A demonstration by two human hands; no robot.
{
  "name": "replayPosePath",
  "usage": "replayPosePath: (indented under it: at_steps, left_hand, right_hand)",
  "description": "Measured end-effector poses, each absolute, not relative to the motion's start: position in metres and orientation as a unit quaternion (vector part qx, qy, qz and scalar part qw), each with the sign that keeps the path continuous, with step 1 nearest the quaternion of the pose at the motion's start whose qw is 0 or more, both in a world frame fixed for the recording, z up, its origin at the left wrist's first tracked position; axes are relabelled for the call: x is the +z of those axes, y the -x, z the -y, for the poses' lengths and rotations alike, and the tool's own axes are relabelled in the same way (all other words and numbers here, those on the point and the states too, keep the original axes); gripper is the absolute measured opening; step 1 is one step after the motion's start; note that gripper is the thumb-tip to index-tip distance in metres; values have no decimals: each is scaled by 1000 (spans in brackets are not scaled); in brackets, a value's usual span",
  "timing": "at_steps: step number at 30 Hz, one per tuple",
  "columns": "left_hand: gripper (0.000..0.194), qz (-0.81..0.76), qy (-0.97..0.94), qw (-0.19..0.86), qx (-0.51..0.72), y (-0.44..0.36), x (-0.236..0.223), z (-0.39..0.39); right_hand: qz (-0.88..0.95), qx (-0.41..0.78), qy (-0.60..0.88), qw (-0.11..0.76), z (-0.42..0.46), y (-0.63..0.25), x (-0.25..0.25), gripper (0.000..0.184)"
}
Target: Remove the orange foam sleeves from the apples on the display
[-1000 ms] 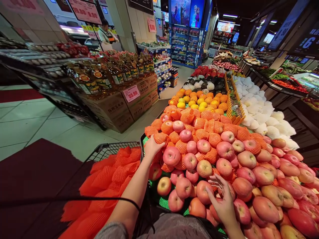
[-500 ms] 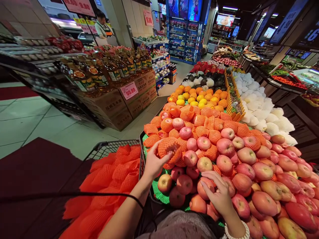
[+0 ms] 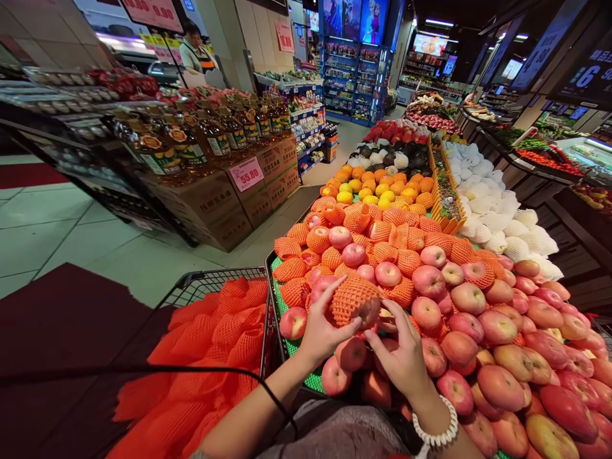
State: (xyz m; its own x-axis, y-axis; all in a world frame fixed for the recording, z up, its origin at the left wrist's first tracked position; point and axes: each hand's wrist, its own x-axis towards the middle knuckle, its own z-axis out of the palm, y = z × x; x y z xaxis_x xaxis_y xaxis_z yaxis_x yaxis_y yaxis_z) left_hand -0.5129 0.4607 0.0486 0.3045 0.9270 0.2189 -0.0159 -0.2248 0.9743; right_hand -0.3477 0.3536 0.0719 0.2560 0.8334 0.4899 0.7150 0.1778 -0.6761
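Note:
My left hand (image 3: 325, 325) is wrapped round an apple in an orange foam net (image 3: 354, 299), held above the pile. Bare red skin shows at its lower right, where the net does not cover it. At that side my right hand (image 3: 401, 347) curves its thumb and fingers against the apple. Below and around both hands lie loose red apples (image 3: 351, 354). Behind them are several apples in orange foam nets (image 3: 382, 231). A green mat (image 3: 313, 382) shows at the display's near left edge.
Left of the display stands a black wire basket (image 3: 191, 278) with orange foam nets (image 3: 215, 338). A black cable (image 3: 191, 370) crosses in front of it. Oil bottles (image 3: 220, 137) stand on cartons (image 3: 210, 210) beyond. White-netted fruit (image 3: 497, 210) lies at right. A person (image 3: 195, 51) stands at the back left.
My left hand has brought the netted apple right and nearer to me. My right hand has risen from the loose apples to its right side. One bare apple now lies at the display's left edge.

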Motion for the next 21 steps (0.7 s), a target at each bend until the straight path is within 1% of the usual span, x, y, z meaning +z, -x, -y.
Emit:
replayPosePath:
  at_steps: [5,7,9,11,13,15,16,18,21]
  left_hand:
    - [91,-335,-608,567,444,510,51,-455]
    - [94,-317,-608,575,447,509,51,-453]
    - [92,-310,-620,562,452,507,50,-450]
    - [80,-318,-643,528,453,507,47,-446]
    - [62,-322,-679,479,454,506,42,-440]
    - [50,-298,-722,422,460,506,37,-437]
    - [48,-282,-741,392,466,507,35,-438]
    - [46,-277,-759,333,487,512,35,-447]
    - [45,-384,-712,219,545,539,40,-483]
  right_hand:
    - [569,131,652,483,-347,345,76,58]
    - [555,156,651,494,-347,346,78,60]
    - [541,169,653,502,-347,347,75,61]
    - [523,185,657,510,-349,348,67,68]
    - [502,199,663,518,-352,347,57,80]
    - [483,202,665,532,-355,344,48,93]
    - [477,205,659,544,-357,342,45,96]
    - [471,240,629,570,-359,338,43,98]
    - [462,345,559,596,-359,334,49,96]
